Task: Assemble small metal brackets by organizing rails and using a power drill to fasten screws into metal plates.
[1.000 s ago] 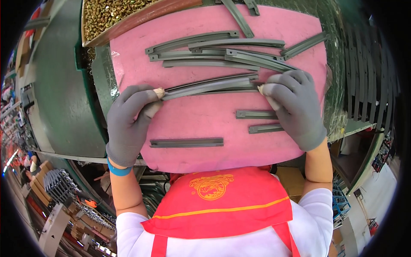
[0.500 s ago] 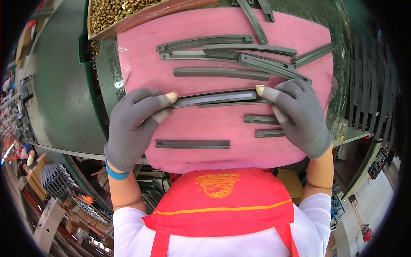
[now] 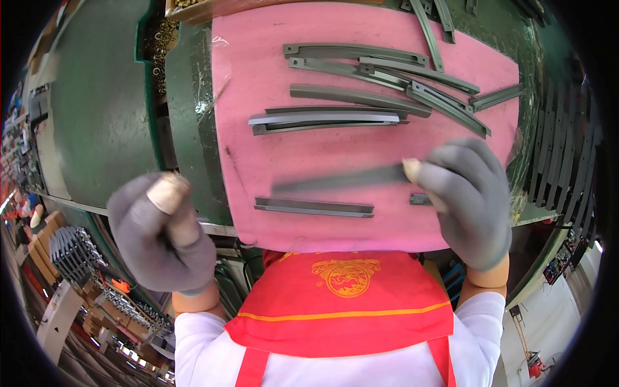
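My right hand (image 3: pixel 474 200), in a grey glove with pale fingertips, grips the right end of a grey metal rail (image 3: pixel 342 179). The rail is smeared by motion above the pink mat. Off the mat's left side is my gloved left hand (image 3: pixel 161 232), its fingers curled in; whether anything small is inside is hidden. Between the hands, near the mat's front, lies another grey channel rail (image 3: pixel 314 207). A short rail end (image 3: pixel 420 200) shows beside my right hand. Farther back, rails nested together (image 3: pixel 325 120) lie crosswise.
More grey rails (image 3: pixel 361 100) lie overlapping on the far part of the pink mat (image 3: pixel 309 235). A box edge (image 3: pixel 206 9) with brass-coloured small parts stands at the far left. Dark rails (image 3: pixel 554 142) line up at the right, past the green table (image 3: pixel 97 97).
My left hand has let go of the nested rails and drawn back toward me, to the left. These rails now lie farther back. My right hand has taken up another rail.
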Available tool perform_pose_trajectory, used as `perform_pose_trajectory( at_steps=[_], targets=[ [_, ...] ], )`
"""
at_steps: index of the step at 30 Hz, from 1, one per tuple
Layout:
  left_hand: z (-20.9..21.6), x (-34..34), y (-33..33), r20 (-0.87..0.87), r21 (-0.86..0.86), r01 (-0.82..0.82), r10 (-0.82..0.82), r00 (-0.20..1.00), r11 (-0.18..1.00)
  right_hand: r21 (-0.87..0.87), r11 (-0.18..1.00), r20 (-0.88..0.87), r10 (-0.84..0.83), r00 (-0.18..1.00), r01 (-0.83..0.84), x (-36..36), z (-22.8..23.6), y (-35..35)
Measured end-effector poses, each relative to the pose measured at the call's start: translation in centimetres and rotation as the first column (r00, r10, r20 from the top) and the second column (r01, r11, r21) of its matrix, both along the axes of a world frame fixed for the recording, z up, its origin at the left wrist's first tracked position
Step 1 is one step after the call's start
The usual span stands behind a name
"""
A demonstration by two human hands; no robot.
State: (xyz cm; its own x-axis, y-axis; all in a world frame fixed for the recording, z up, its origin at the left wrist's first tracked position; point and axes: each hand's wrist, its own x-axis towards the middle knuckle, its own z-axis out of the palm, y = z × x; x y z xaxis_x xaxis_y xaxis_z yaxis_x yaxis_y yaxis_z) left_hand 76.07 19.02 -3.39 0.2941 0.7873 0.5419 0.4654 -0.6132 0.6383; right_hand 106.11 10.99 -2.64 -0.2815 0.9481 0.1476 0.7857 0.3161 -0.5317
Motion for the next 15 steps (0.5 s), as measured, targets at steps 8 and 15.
perform_pose_trajectory(
  at_steps=[8, 15],
  targets=[
    [-4.1, 0.6, 0.3, -0.431, -0.160, 0.197, -0.247, 0.868, 0.967, -0.075, 0.992, 0.088, 0.108, 0.990, -0.102, -2.6, -3.6, -0.2],
    [-5.2, 2.9, 1.7, -0.528, -0.185, 0.102, -0.186, 0.829, 0.977, 0.011, 0.985, 0.142, -0.172, 0.975, 0.173, -2.4, -4.3, 2.8]
  ],
)
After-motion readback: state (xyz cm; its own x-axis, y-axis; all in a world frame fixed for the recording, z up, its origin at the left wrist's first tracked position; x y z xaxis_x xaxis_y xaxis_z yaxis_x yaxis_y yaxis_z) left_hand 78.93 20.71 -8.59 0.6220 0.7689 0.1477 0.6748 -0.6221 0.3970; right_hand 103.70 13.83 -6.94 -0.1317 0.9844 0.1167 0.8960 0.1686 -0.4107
